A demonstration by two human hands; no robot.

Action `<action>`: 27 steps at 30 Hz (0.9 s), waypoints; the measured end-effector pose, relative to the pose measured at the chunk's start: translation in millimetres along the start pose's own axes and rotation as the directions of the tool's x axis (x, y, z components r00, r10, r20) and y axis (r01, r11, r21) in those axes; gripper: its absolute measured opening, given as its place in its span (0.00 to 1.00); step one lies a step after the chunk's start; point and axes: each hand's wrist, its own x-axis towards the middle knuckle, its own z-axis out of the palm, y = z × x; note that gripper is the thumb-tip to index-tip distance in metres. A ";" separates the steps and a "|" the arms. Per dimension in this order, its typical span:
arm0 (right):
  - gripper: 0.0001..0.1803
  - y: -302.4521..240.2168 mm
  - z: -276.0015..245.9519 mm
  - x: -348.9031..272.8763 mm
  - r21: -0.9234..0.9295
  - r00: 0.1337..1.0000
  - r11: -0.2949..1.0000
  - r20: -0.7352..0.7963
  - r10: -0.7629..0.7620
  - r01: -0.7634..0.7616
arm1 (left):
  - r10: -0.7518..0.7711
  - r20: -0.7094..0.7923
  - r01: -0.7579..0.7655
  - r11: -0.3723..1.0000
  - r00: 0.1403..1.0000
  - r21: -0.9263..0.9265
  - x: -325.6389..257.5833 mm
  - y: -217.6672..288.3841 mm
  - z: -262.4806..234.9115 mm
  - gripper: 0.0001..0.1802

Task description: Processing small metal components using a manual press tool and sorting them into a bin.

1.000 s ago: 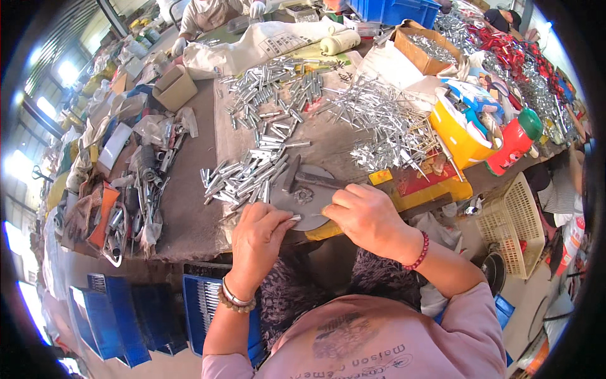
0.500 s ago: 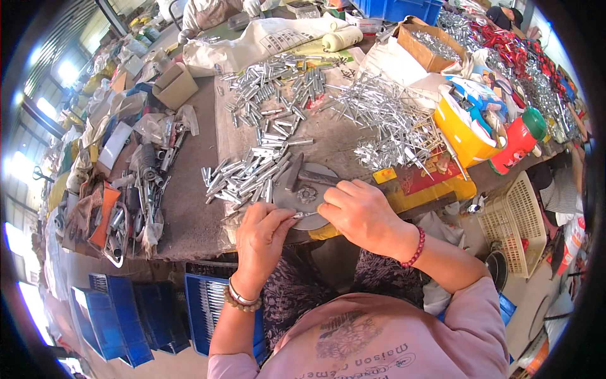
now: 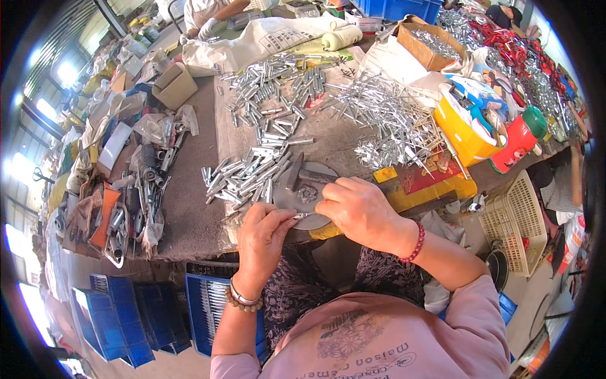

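My left hand (image 3: pixel 265 240) and my right hand (image 3: pixel 356 208) meet at the near edge of the table over a round grey metal plate (image 3: pixel 303 189) with a small flower-shaped fitting in its middle. Between the fingertips of both hands lies a small silver metal piece (image 3: pixel 302 216), pinched from each side. A dark hammer-like tool (image 3: pixel 297 172) rests on the plate's far side. Just beyond my left hand a heap of short silver tubes (image 3: pixel 246 174) lies on the table. A pile of thin silver pins (image 3: pixel 391 123) spreads out to the right.
A yellow bin (image 3: pixel 461 129) and a red bottle (image 3: pixel 514 139) stand at the right. A cardboard box (image 3: pixel 429 44) of metal parts sits at the back. Clutter of tools and bags fills the left. Blue crates (image 3: pixel 208 303) stand below the table, and a cream basket (image 3: pixel 524 221) sits to the right.
Both hands stayed at the round plate, shifting only slightly. The fingers kept working the small metal piece between them.
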 end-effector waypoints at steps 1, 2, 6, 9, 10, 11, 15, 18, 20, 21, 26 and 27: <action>0.07 0.4 0.0 -0.2 0.005 1.000 1.000 0.005 0.002 -0.002 | -0.004 -0.003 0.004 1.000 1.000 -0.006 -0.1 -0.5 0.2 0.09; 0.07 0.9 0.2 -0.2 0.010 1.000 1.000 0.010 0.003 -0.004 | -0.004 -0.003 0.004 1.000 1.000 -0.006 -0.1 -0.8 0.4 0.09; 0.08 -0.8 3.3 2.4 0.042 0.999 0.999 0.039 0.018 -0.020 | 0.016 0.002 -0.016 1.000 1.000 -0.010 -0.4 -1.1 2.4 0.10; 0.08 0.5 5.9 3.2 0.065 1.000 0.998 0.008 0.006 -0.007 | 0.024 0.001 -0.024 1.000 1.000 0.000 -0.2 1.5 1.3 0.11; 0.09 0.5 6.6 1.8 0.075 1.000 0.997 0.013 0.014 -0.015 | 0.020 0.002 -0.020 1.000 1.000 0.011 0.2 2.2 1.4 0.11; 0.10 1.4 5.2 0.2 0.084 1.000 0.996 0.018 0.023 -0.024 | 0.028 -0.003 -0.028 1.000 1.000 0.014 -0.4 0.9 3.4 0.11; 0.07 25.3 -16.1 1.0 0.062 0.978 0.988 -0.141 0.151 -0.143 | 0.023 -0.008 -0.023 1.000 1.000 0.021 -3.3 -2.2 1.8 0.11; 0.05 67.9 -33.8 -9.0 -0.034 0.917 0.935 -0.212 0.339 -0.353 | 0.026 -0.014 -0.026 0.999 1.000 0.022 -2.7 -0.1 1.8 0.11; 0.05 75.0 -38.9 -15.2 -0.097 0.927 0.927 -0.145 0.347 -0.362 | 0.010 -0.016 -0.010 1.000 1.000 0.024 -3.3 1.0 0.7 0.12; 0.05 77.7 -40.2 -16.9 -0.158 0.929 0.915 -0.074 0.364 -0.371 | 0.013 -0.017 -0.013 1.000 1.000 0.018 -2.4 1.9 1.5 0.12; 0.07 78.3 -31.6 -15.4 -0.153 0.944 0.931 -0.040 0.328 -0.330 | 0.021 -0.028 -0.020 0.999 0.999 0.031 -1.7 3.3 2.2 0.11; 0.07 78.6 -30.9 -14.1 -0.164 0.940 0.927 -0.019 0.340 -0.338 | 0.021 -0.029 -0.021 0.999 0.999 0.031 -2.1 2.6 2.1 0.11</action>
